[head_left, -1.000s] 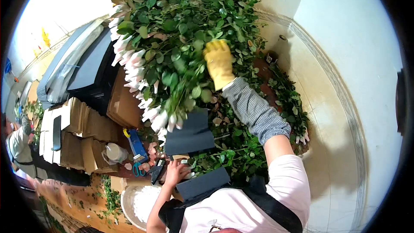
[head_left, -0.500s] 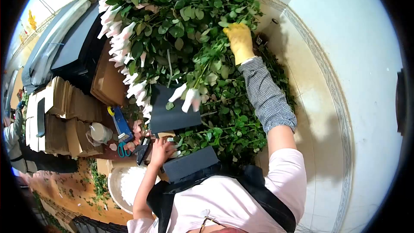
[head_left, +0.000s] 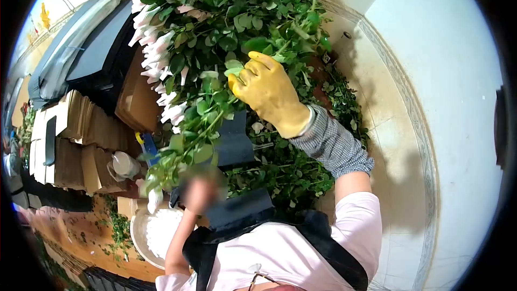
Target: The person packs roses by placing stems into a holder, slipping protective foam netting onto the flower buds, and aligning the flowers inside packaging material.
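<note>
My right hand (head_left: 269,94), in a yellow glove and a checked sleeve, is closed around a leafy rose stem (head_left: 202,137). The stem slants down to the left, and a white-sleeved rose bud (head_left: 155,199) hangs at its lower end. My left hand (head_left: 199,194) is bare and sits low, just below the stem's leaves; blur hides its fingers. Behind the glove lies a big heap of roses (head_left: 221,21), their buds in white sleeves along the left side. A dark board (head_left: 237,143) rests on more stems, under the held rose.
Bundles of cardboard (head_left: 75,167), a white cup (head_left: 125,165) and a blue tool (head_left: 149,148) stand on the left. A white tub (head_left: 141,231) with white pieces is by my left arm. A second dark block (head_left: 242,210) lies against my body. A tiled wall (head_left: 447,86) bounds the right.
My right hand has come down and left from the far side of the heap, bringing the rose stem with it. The bud now hangs beyond my left hand, over the tub's edge.
</note>
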Available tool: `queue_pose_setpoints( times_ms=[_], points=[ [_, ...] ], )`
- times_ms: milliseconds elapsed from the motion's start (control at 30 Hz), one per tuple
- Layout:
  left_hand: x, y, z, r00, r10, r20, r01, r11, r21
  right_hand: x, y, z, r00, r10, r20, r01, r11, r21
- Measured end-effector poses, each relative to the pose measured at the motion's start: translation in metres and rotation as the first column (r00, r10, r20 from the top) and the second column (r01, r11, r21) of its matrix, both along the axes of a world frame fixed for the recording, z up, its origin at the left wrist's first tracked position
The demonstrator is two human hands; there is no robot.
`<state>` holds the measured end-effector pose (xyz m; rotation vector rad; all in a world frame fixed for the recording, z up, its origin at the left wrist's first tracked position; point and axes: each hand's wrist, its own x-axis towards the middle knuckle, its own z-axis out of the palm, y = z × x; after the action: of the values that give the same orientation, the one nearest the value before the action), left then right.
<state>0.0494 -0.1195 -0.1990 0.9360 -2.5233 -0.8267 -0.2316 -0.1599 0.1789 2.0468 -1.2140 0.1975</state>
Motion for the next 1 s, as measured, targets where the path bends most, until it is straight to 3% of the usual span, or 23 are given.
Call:
queue_pose_setpoints(
  times_ms=[33,167,200,233,267,300,333,367,400,433,500,533,567,600,667,700,733,833,867,900,1000],
  points=[
    [0.002,0.002,-0.006,1.000,0.008,0.008,-0.009,0.995,0.097,0.004,0.008,0.006,0.998,-0.063,-0.004,0.063,0.998,0.016],
    [0.002,0.008,0.016,0.995,0.058,-0.082,-0.045,0.988,0.149,-0.012,0.011,0.003,0.961,-0.274,0.018,0.274,0.962,0.021],
    [0.003,0.008,0.017,0.994,0.053,-0.093,-0.039,0.988,0.148,-0.011,0.015,0.007,0.967,-0.250,0.052,0.251,0.968,-0.023],
    [0.003,0.011,0.017,0.989,0.097,-0.109,-0.056,0.942,0.330,-0.009,0.022,0.010,0.973,-0.227,0.025,0.227,0.974,0.019],
    [0.004,0.013,0.019,0.967,0.220,-0.131,-0.084,0.757,0.648,0.003,0.032,0.019,0.976,-0.218,0.006,0.217,0.974,0.065],
    [0.004,0.013,0.022,0.955,0.270,-0.121,-0.095,0.666,0.739,0.017,0.034,0.016,0.991,-0.104,0.084,0.105,0.994,-0.013],
    [-0.003,0.009,0.019,0.983,0.068,-0.171,-0.009,0.945,0.327,0.031,0.039,0.015,0.997,-0.024,0.076,0.021,0.999,0.033],
    [-0.010,0.005,0.017,0.991,-0.006,-0.137,-0.023,0.977,-0.212,0.042,0.037,-0.002,0.992,0.060,0.110,-0.069,0.994,0.084],
    [-0.012,0.005,0.045,0.998,-0.008,0.057,0.013,0.996,-0.085,0.052,0.041,-0.011,0.989,0.114,0.092,-0.125,0.985,0.123],
    [-0.006,0.006,0.010,0.997,0.043,-0.062,-0.049,0.993,-0.111,0.059,0.045,-0.015,0.995,0.095,-0.006,-0.091,0.969,0.229],
    [-0.010,0.001,0.045,0.998,-0.057,0.012,0.058,0.994,-0.096,0.067,0.045,-0.023,0.986,0.140,0.092,-0.149,0.985,0.092],
    [-0.008,0.006,0.022,0.974,0.068,-0.217,-0.040,0.991,0.130,0.067,0.043,-0.021,0.981,0.157,0.115,-0.164,0.985,0.050],
    [-0.006,0.012,0.000,0.870,0.224,-0.439,-0.070,0.938,0.340,0.065,0.038,-0.016,0.996,0.078,0.047,-0.082,0.992,0.095],
    [-0.001,0.004,-0.022,0.939,0.119,-0.321,-0.063,0.982,0.180,0.054,0.022,-0.028,0.992,0.081,0.099,-0.080,0.997,-0.007],
    [0.007,-0.007,-0.047,0.999,-0.030,-0.025,0.026,0.991,-0.131,0.021,-0.004,-0.032,0.980,0.051,0.193,-0.049,0.999,-0.019],
    [0.005,-0.008,-0.018,1.000,-0.008,-0.021,0.009,0.999,0.033,-0.001,-0.018,-0.033,0.985,-0.081,0.152,0.085,0.996,-0.021],
    [0.002,-0.005,-0.002,1.000,-0.012,0.016,0.014,0.992,-0.129,-0.026,-0.032,-0.033,0.975,-0.182,0.129,0.188,0.982,-0.030],
    [-0.004,-0.002,0.021,1.000,-0.016,-0.015,0.015,0.997,-0.069,-0.126,-0.058,-0.033,0.905,-0.405,0.131,0.419,0.901,-0.107],
    [-0.006,-0.001,0.028,0.999,-0.020,-0.037,0.017,0.996,-0.086,-0.162,-0.058,-0.033,0.881,-0.450,0.143,0.468,0.872,-0.140],
    [-0.001,-0.003,0.006,1.000,0.010,0.015,-0.008,0.995,-0.097,-0.192,-0.052,-0.032,0.869,-0.467,0.163,0.492,0.851,-0.184],
    [0.001,-0.005,-0.005,0.999,0.033,0.024,-0.031,0.996,-0.080,-0.230,-0.014,-0.021,0.890,-0.407,0.207,0.452,0.848,-0.277]
  ],
)
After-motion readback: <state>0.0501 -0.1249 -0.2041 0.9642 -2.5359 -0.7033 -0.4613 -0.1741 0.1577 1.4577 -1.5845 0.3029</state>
